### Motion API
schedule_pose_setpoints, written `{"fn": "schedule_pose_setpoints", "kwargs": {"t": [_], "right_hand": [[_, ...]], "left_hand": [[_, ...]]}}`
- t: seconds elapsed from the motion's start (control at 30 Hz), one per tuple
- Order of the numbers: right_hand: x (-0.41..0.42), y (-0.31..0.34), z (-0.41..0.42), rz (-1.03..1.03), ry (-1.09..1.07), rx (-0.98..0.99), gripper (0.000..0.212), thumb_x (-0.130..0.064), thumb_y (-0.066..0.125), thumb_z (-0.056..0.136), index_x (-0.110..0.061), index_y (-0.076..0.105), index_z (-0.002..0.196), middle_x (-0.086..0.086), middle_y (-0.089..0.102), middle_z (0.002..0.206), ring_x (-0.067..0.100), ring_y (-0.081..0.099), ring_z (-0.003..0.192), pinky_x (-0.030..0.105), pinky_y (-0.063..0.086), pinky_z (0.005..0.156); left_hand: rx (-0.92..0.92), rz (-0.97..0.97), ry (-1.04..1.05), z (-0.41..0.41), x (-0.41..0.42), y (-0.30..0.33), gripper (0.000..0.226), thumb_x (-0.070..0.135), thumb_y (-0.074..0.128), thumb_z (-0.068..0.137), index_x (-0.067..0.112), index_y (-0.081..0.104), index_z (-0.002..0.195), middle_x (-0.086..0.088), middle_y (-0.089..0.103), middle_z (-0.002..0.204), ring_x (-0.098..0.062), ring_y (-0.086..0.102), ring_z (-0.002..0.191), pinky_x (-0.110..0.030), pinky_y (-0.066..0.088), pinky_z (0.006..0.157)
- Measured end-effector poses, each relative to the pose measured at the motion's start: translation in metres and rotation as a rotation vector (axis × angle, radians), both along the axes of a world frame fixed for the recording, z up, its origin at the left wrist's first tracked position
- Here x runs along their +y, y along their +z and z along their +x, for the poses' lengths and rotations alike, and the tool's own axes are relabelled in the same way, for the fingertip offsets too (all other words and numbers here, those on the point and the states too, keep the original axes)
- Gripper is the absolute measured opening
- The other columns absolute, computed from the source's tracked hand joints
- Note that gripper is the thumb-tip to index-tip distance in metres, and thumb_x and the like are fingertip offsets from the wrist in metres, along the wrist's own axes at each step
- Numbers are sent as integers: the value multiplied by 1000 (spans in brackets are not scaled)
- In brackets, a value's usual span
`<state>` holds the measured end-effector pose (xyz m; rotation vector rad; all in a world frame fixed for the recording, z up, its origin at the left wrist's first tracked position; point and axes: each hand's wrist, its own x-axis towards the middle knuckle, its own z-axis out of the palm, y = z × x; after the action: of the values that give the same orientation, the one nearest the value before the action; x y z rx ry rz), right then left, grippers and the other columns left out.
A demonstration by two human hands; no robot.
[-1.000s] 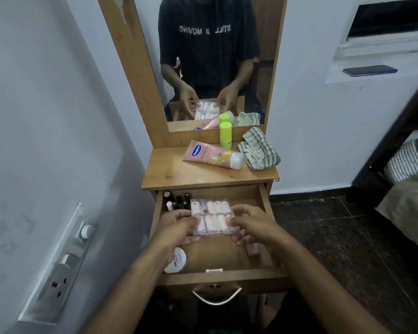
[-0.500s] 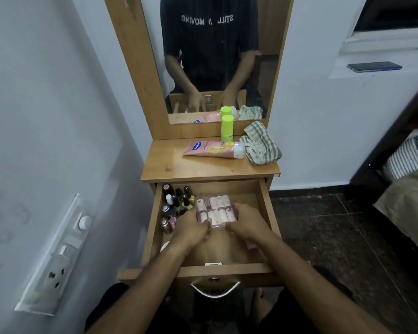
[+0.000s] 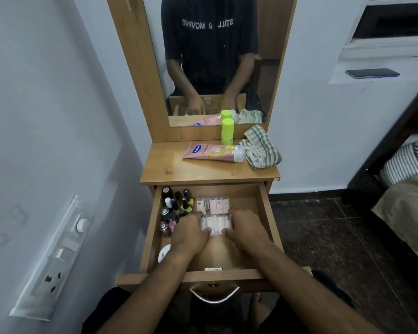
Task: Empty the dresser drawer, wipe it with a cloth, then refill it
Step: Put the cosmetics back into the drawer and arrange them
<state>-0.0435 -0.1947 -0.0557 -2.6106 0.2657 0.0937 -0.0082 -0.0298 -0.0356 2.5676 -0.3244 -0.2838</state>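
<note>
The open drawer (image 3: 266, 208) is still partly full: a clear pack (image 3: 214, 212) of small pale items lies flat on its floor, gripped at its near corners by the left hand (image 3: 191, 233) and the right hand (image 3: 247, 231), fingers curled over its edges. Just left of the pack, upright bottles (image 3: 176, 208) are crowded together, and they could be toppled if the pack is swung sideways or the left knuckles are dragged past them. On the tabletop (image 3: 169, 169) a pink tube (image 3: 212, 153), a green stick (image 3: 227, 131) and the cloth (image 3: 261, 148) are bunched at the right, so the stick could be knocked over if the pack is set down carelessly
</note>
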Motion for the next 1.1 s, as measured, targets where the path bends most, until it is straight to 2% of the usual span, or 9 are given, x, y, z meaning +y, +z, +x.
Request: {"fn": "schedule_pose_setpoints", "kwargs": {"t": [0.23,0.3,0.4,0.5,0.6,0.67,0.83,0.97,1.1], "right_hand": [[1,5,-1,-45,-8,-49,37,-32,73,90,-23,64,124,-1,72,114,12,67,97,28,57,86],[-1,18,1,-50,-46,-210,38,-34,70,91,-24,65,128,-2,71,115,13,67,100,30,56,87],[-6,49,14,-63,-84,-517,29,-34,68,91,-26,66,120,-6,68,109,12,65,93,36,58,80],[-13,82,40,-131,-90,-671,36,-30,70,90,-24,63,125,-2,63,119,17,62,102,33,55,79],[-19,98,67,-212,-65,-599,47,-30,72,88,-23,57,133,-2,55,136,21,54,120,38,54,86],[-20,99,80,-246,-37,-513,51,-32,72,88,-24,55,136,-3,54,137,22,52,123,41,55,89],[-18,94,93,-281,-10,-467,47,-31,71,90,-22,57,133,-2,56,129,21,56,115,40,56,83],[-21,93,100,-393,-29,-485,43,-22,71,90,-19,60,132,2,55,123,20,55,108,33,52,72],[-31,88,108,-468,-39,-456,46,-16,71,88,-19,57,132,4,56,121,23,57,105,36,55,69]], "left_hand": [[-49,31,-13,1,0,-4,44,27,70,91,19,62,134,-4,68,128,-24,62,119,-34,50,95],[-58,50,-15,3,-1,-5,44,27,70,90,20,62,134,-4,68,129,-25,62,121,-34,49,95],[-62,68,-9,4,-1,-7,43,22,69,88,22,65,131,-4,69,127,-26,63,119,-35,50,94],[-61,76,-15,4,-1,-10,42,19,68,84,26,67,126,-3,71,121,-27,66,112,-36,54,90],[-60,77,-12,5,-2,-10,44,20,69,83,27,67,126,-2,71,120,-27,67,111,-37,56,90],[-66,78,-9,5,-2,-12,44,20,69,83,27,66,127,-2,71,121,-27,66,113,-38,56,91],[-66,87,-5,8,-1,-18,43,22,71,84,27,66,126,-1,71,119,-26,67,111,-38,57,89],[-73,106,3,11,-1,-22,36,22,70,85,21,68,121,-4,71,116,-28,68,108,-37,57,87],[-74,92,11,11,-1,-23,35,23,69,84,22,69,120,-3,72,114,-27,68,107,-37,57,86]]}}
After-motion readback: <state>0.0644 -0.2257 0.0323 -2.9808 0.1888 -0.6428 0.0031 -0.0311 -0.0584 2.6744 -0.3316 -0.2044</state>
